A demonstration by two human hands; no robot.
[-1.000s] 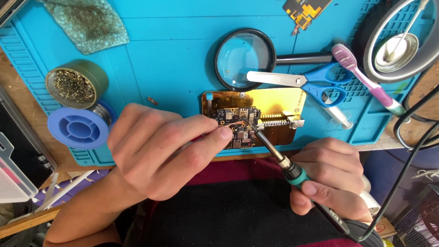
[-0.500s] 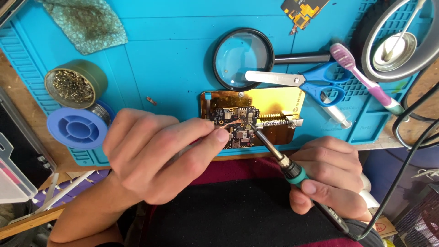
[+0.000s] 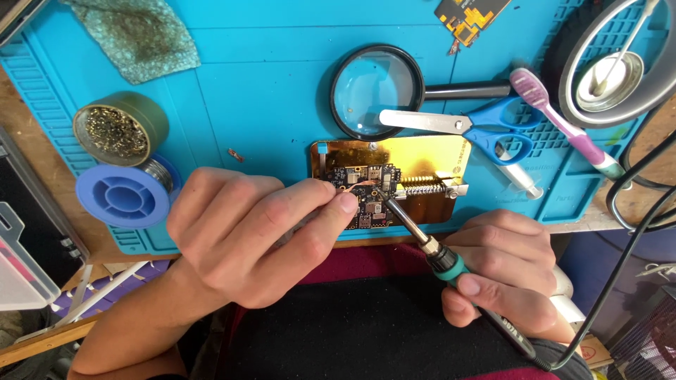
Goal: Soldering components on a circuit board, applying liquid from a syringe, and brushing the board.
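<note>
In the head view the right hand point(image 3: 503, 271) has its grip clenched around a soldering iron point(image 3: 451, 271) with a teal collar and a thin metal shaft; the tip touches a small dark circuit board point(image 3: 366, 191). The board is clamped in a gold-coloured flat holder point(image 3: 429, 158) lying on the blue ribbed mat point(image 3: 260, 91) of the counter. The left hand point(image 3: 257, 239) pinches a thin copper-coloured braid point(image 3: 350, 185) between thumb and finger — its end lies on the board, just beside the iron tip. Near are a round magnifying glass point(image 3: 377, 90), blue-handled scissors point(image 3: 486, 128), a pink toothbrush point(image 3: 563, 119), a blue plastic spool point(image 3: 123, 195) and a tin of brass wool point(image 3: 116, 130).
</note>
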